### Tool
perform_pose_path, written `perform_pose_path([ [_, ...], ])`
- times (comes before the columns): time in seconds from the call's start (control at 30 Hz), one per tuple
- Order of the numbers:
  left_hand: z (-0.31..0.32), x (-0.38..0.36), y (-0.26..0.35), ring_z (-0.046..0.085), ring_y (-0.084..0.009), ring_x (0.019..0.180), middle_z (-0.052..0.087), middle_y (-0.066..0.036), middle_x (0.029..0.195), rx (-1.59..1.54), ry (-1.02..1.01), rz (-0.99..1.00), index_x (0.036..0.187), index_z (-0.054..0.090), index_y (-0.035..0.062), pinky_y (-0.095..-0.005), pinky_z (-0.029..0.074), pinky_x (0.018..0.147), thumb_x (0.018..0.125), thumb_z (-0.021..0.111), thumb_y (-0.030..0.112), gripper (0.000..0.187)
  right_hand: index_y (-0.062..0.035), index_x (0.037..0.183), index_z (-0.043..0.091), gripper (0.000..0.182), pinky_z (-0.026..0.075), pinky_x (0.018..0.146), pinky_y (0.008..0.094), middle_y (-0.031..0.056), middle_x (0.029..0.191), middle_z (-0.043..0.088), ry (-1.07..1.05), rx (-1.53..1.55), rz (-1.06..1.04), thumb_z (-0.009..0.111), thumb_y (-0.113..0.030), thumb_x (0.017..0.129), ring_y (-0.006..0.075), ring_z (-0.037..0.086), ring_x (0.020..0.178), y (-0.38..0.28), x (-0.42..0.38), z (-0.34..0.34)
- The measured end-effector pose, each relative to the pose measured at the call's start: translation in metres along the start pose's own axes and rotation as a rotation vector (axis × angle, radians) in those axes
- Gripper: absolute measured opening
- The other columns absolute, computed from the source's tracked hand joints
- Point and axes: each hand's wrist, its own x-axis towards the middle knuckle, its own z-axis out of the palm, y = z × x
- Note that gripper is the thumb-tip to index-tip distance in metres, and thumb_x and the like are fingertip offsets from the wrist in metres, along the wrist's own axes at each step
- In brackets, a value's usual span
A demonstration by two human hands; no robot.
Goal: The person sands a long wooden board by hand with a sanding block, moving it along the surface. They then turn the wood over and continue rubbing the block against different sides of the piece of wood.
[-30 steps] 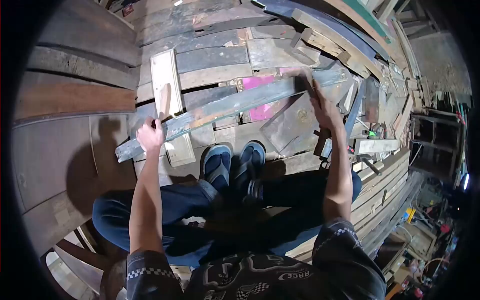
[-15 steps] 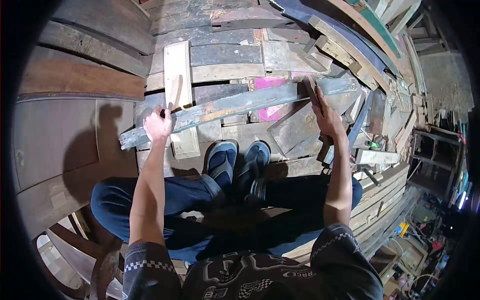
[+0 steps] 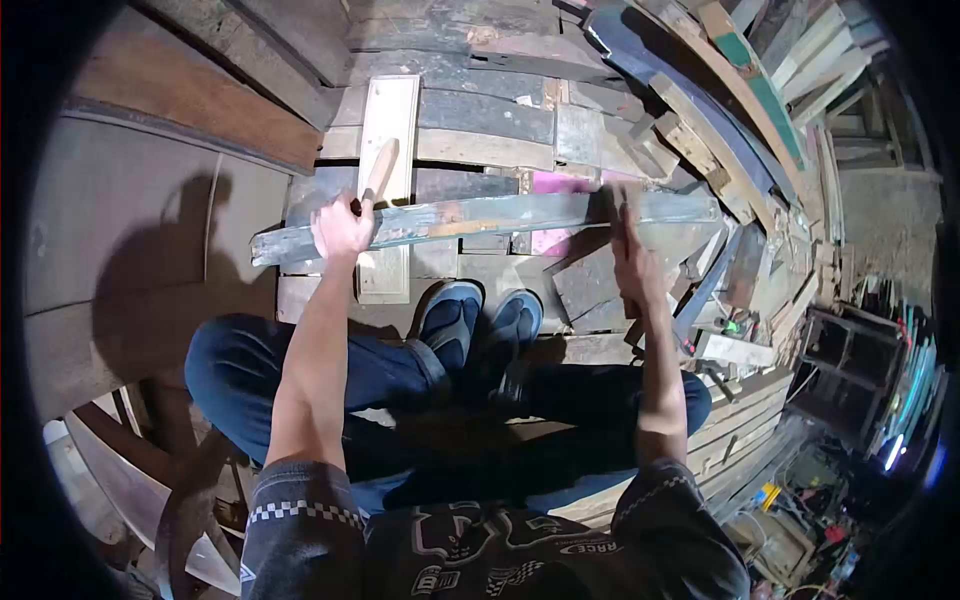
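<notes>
A long weathered plank [image 3: 500,214] with worn grey-blue paint lies crosswise in front of my feet. My left hand [image 3: 342,226] is closed around a short wooden piece [image 3: 381,170] that points up and away, at the left part of the plank. Beneath the plank's left part lies a pale board [image 3: 386,125]. My right hand [image 3: 638,272] grips the handle of a hammer-like tool [image 3: 625,225]; its head, blurred, is over the right part of the plank.
Stacked timber [image 3: 740,130] and offcuts lie at the right. A dark metal rack [image 3: 850,360] stands farther right. Large wooden panels [image 3: 130,230] are at the left. My sandalled feet [image 3: 450,325] rest near the plank.
The view has shifted and turned slightly. The plank looks more level. My right hand and the tool have swung, and the tool's head now appears blurred over the plank.
</notes>
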Motion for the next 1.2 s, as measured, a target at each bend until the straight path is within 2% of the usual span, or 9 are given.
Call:
perform_pose_path([
  [0.03, 0.000, -0.001, 0.000, 0.069, -0.0357, 0.085, 0.072, -0.017, 0.085, 0.003, 0.010, 0.002, 0.086, 0.070, 0.0082, -0.0452, 0.049, 0.087, 0.085, 0.059, 0.038, 0.032, -0.0147, 0.158, 0.020, 0.066, 0.047, 0.062, 0.0631, 0.0309, 0.104, 0.065, 0.004, 0.023, -0.085, 0.050, -0.024, 0.099, 0.0533, 0.063, 0.073, -0.015, -0.003, 0.008],
  [0.1, 0.001, 0.000, -0.001, 0.069, -0.0345, 0.086, 0.072, -0.017, 0.086, 0.012, 0.030, 0.013, 0.086, 0.070, 0.0082, -0.0450, 0.048, 0.088, 0.085, 0.059, 0.038, 0.032, -0.0176, 0.158, 0.018, 0.067, 0.051, 0.070, 0.0577, 0.0236, 0.136, 0.054, -0.157, 0.005, -0.013, 0.049, -0.021, 0.100, 0.0534, 0.063, 0.081, -0.070, -0.007, 0.004],
  [0.17, 0.001, 0.003, -0.005, 0.069, -0.0337, 0.088, 0.072, -0.017, 0.088, -0.026, 0.007, 0.027, 0.088, 0.071, 0.0076, -0.0455, 0.046, 0.093, 0.087, 0.058, 0.041, 0.036, -0.0086, 0.157, 0.020, 0.066, 0.052, 0.060, 0.0548, 0.0284, 0.135, 0.052, -0.169, 0.002, -0.089, 0.050, -0.020, 0.099, 0.0509, 0.063, 0.071, -0.109, -0.010, 0.018],
  [0.3, -0.002, -0.001, -0.002, 0.068, -0.0331, 0.089, 0.072, -0.015, 0.089, -0.037, -0.012, 0.008, 0.088, 0.071, 0.0069, -0.0454, 0.044, 0.096, 0.088, 0.056, 0.043, 0.039, -0.0017, 0.152, 0.025, 0.063, 0.049, 0.055, 0.0593, 0.0314, 0.072, 0.063, -0.052, 0.101, -0.029, 0.052, -0.019, 0.099, 0.0502, 0.062, 0.063, -0.169, -0.023, 0.058],
  [0.43, -0.004, 0.001, -0.001, 0.066, -0.0320, 0.096, 0.073, -0.014, 0.091, -0.050, -0.042, 0.001, 0.088, 0.071, 0.0063, -0.0452, 0.043, 0.094, 0.087, 0.054, 0.038, 0.036, -0.0212, 0.157, 0.019, 0.066, 0.047, 0.061, 0.0634, 0.0346, 0.070, 0.062, -0.126, 0.160, -0.002, 0.051, -0.026, 0.100, 0.0548, 0.062, 0.070, -0.186, -0.029, 0.056],
  [0.57, 0.001, 0.001, -0.008, 0.065, -0.0308, 0.101, 0.072, -0.015, 0.098, -0.056, -0.009, 0.018, 0.095, 0.071, 0.0079, -0.0458, 0.042, 0.096, 0.085, 0.055, 0.040, 0.038, -0.0185, 0.158, 0.015, 0.071, 0.046, 0.055, 0.0605, 0.0365, 0.073, 0.062, -0.035, 0.181, 0.158, 0.052, -0.019, 0.098, 0.0534, 0.063, 0.068, -0.173, -0.034, 0.055],
  [0.67, -0.005, -0.002, -0.007, 0.064, -0.0302, 0.103, 0.071, -0.014, 0.103, -0.029, -0.067, 0.025, 0.100, 0.071, 0.0094, -0.0457, 0.041, 0.098, 0.084, 0.055, 0.042, 0.039, -0.0139, 0.159, 0.014, 0.074, 0.047, 0.056, 0.0606, 0.0361, 0.072, 0.061, -0.077, 0.161, 0.002, 0.052, -0.014, 0.096, 0.0528, 0.063, 0.067, -0.199, -0.058, 0.075],
  [1.07, -0.012, 0.002, -0.004, 0.064, -0.0307, 0.104, 0.073, -0.013, 0.101, 0.007, -0.106, 0.011, 0.097, 0.071, 0.0073, -0.0453, 0.041, 0.099, 0.084, 0.054, 0.040, 0.039, -0.0256, 0.159, 0.013, 0.076, 0.052, 0.054, 0.0567, 0.0310, 0.068, 0.063, -0.108, 0.095, 0.055, 0.055, -0.020, 0.096, 0.0495, 0.064, 0.064, -0.196, -0.054, 0.078],
  [1.2, -0.004, -0.001, -0.005, 0.063, -0.0301, 0.107, 0.073, -0.014, 0.102, -0.053, -0.063, 0.016, 0.099, 0.070, 0.0072, -0.0448, 0.040, 0.100, 0.085, 0.052, 0.041, 0.040, -0.0099, 0.158, 0.012, 0.076, 0.048, 0.058, 0.0600, 0.0339, 0.069, 0.062, -0.140, 0.154, 0.008, 0.054, -0.022, 0.097, 0.0518, 0.063, 0.065, -0.215, -0.066, 0.091],
])
